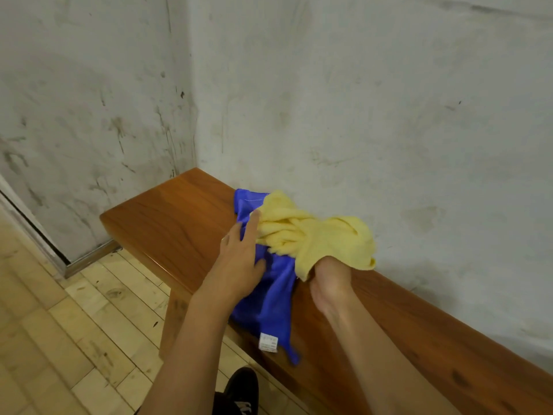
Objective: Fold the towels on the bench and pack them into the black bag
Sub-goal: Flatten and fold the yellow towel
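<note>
Scuffed, stained white wall (359, 100) meeting in a corner. Pale wood-plank floor (59, 324), marked and worn. Metal skirting strip (89, 259) along the wall base. Black shoe (239, 390) at lower edge.

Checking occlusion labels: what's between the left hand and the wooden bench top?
Head view: the blue cloth towel lies between the flat left hand and the brown wooden bench.

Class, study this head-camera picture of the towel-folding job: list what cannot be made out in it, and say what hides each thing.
- Black bag: nowhere in the head view, so its place is unknown.
- Right hand: its fingers are buried in the yellow towel.
- Blue towel: its middle lies under the yellow towel and the left hand.
- White label: print too small to read.
- Bench: right end cut off by the frame edge.
</note>
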Motion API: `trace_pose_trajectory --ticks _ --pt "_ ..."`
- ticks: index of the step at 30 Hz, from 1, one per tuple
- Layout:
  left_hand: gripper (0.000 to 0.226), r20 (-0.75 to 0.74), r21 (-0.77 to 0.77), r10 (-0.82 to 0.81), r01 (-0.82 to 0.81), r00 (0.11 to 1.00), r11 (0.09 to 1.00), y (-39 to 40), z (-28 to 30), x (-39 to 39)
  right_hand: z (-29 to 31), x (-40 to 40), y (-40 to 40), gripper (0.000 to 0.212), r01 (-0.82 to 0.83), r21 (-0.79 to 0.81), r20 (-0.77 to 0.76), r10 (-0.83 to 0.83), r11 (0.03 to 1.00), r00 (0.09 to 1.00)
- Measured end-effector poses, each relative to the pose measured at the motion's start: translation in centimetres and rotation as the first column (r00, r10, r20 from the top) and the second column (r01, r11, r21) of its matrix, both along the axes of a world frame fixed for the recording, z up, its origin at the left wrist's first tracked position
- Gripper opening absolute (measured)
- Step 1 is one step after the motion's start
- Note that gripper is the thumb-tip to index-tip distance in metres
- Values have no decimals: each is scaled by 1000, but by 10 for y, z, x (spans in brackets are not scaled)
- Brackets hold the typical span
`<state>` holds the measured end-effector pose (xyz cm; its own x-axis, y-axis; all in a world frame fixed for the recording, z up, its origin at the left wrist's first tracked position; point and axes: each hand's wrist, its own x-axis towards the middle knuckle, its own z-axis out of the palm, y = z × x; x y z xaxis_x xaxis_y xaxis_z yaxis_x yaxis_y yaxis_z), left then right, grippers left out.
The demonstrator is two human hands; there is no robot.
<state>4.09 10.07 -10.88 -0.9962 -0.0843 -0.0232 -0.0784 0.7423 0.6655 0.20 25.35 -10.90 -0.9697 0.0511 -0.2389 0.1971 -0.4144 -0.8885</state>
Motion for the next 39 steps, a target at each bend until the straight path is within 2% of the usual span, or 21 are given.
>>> trace_pose_trajectory --ticks 1,3,6,8,10,11,12,14,15,17,18,19,20,22,24,25,27,31,34,37,39 --pt "81 29 -65 10 -8 1000 998 -2 -1 0 0 0 4 20 51 51 -30 -49 997 998" --pt "66 -46 -128 79 -84 996 988 -5 -2 0 2 0 14 19 108 251 -146 -73 962 987" --pt "45 -102 -61 158 -165 982 984 -6 2 1 6 -1 30 17 94 572 -299 100 815 949" --pt "40 -94 -35 202 -206 975 978 -7 5 1 9 -4 42 23 80 671 -329 199 737 923" --pt "36 -121 -5 314 -317 942 948 -7 11 4 19 -2 50 22 70 758 -330 289 649 898" --pt "35 -145 11 389 -392 910 920 -7 15 6 24 -5 54 27 154 838 -373 342 524 862" --pt "35 -164 25 462 -464 872 885 -9 19 7 29 -7 57 35 277 892 -419 422 359 804" --pt "35 -202 38 563 -568 802 822 -12 23 9 32 -13 66 40 493 869 -370 617 -33 695" --pt "35 -217 33 591 -599 777 800 -14 23 10 42 -10 67 37 443 878 -216 673 -183 707" --pt "37 -216 -52 612 -635 761 771 -17 19 9 48 -4 68 38 329 845 45 670 -421 741" --pt "40 -206 -127 603 -632 771 764 -16 19 8 50 -2 69 41 256 813 173 637 -523 751" --pt "42 -196 -198 572 -603 797 773 -13 19 7 51 0 70 44 229 791 232 624 -567 746" --pt "45 -187 -251 505 -538 843 805 -8 19 6 52 1 69 47 210 789 262 625 -578 735" --pt "56 -120 -310 288 -311 950 898 3 16 2 48 1 68 60 112 840 298 623 -531 723" --pt "63 50 -386 122 -93 991 918 8 4 -1 41 5 70 66 9 863 361 630 -505 688" --pt "64 126 -433 94 -31 988 901 7 -2 -3 36 8 73 66 3 871 359 639 -492 681" --pt "62 168 -471 135 -41 976 881 0 -9 -5 30 14 81 66 38 880 321 651 -474 688" --pt "55 157 -405 306 -222 939 887 -16 -9 -5 27 27 102 65 69 886 270 632 -458 727" --pt "49 123 -379 322 -255 939 889 -18 -9 -4 25 40 120 63 66 891 250 608 -448 754" --pt "47 -22 -336 280 -271 960 902 -5 -9 -6 23 54 133 62 68 892 238 591 -447 771" --pt "41 -195 -200 174 -213 965 956 16 -2 -8 19 60 140 63 80 899 205 576 -430 791"
